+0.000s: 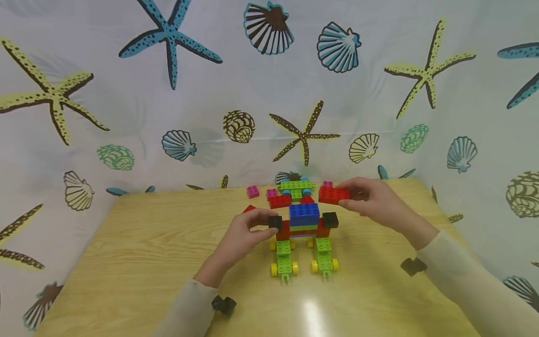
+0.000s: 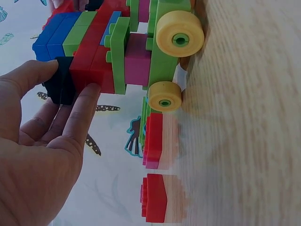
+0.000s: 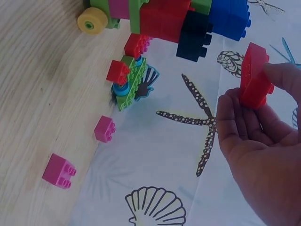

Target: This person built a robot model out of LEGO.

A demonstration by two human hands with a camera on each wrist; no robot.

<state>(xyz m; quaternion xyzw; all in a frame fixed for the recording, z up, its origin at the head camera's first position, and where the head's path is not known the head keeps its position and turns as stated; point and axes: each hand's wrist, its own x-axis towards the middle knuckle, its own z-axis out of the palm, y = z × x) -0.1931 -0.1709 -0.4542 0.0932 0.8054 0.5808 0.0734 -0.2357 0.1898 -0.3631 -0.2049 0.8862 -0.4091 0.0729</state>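
Observation:
A toy brick model stands on the table, with a blue brick block (image 1: 304, 214) on top, red bricks below and green wheeled bases (image 1: 284, 263) with yellow wheels (image 2: 180, 34). My left hand (image 1: 246, 231) pinches the black brick (image 2: 62, 81) at the model's left side, its index finger against the red brick (image 2: 91, 70) beside it. A matching black brick (image 1: 330, 220) sits on the right side. Up and to the right of the model, my right hand (image 1: 379, 203) holds a red brick (image 3: 255, 75) between thumb and fingers, raised apart from the model.
Behind the model lie a green wheeled base (image 1: 296, 186) with blue wheels, a loose red brick (image 1: 280, 201) and several pink bricks (image 3: 59, 171). A patterned cloth (image 1: 202, 103) hangs along the back and sides of the wooden table (image 1: 168, 243).

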